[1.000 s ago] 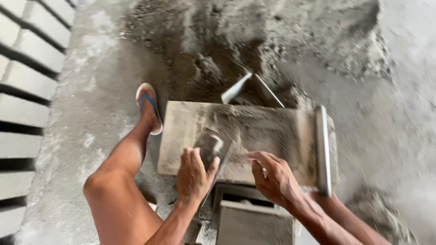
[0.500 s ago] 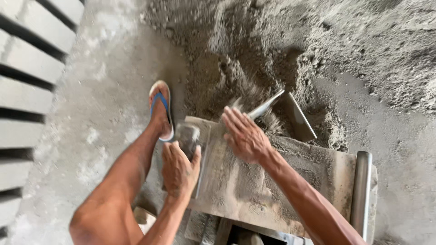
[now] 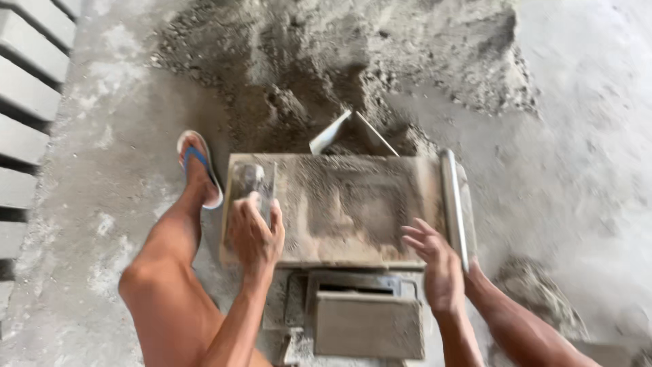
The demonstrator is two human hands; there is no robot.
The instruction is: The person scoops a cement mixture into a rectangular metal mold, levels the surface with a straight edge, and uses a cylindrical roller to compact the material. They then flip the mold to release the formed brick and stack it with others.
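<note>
The trowel (image 3: 252, 182) lies flat on the left end of the mould (image 3: 339, 207), its grey blade smeared with sand. The left hand (image 3: 255, 234) is closed round its handle at the mould's near left corner, fingers curled on top. The mould is a flat rectangular frame packed with damp sand, the surface rough and scraped in the middle. The right hand (image 3: 435, 261) hangs over the near right edge of the mould, fingers spread wide and holding nothing; whether it touches the sand I cannot tell. Just right of it a pale bar (image 3: 454, 204) runs along the mould's right end, from far edge to near edge.

Under the near edge of the mould sits a grey block (image 3: 370, 325) in a metal frame (image 3: 353, 282). Beyond the far edge a shovel blade (image 3: 339, 130) sticks out of the sand pile (image 3: 353, 61), which fills the top of the view. Left of the mould the person's bare leg (image 3: 170, 272) bends up from the floor (image 3: 81, 204), the foot in a blue-strapped sandal (image 3: 200, 166) beside the far left corner. Finished blocks (image 3: 27, 102) stand in rows along the left edge of the floor.
</note>
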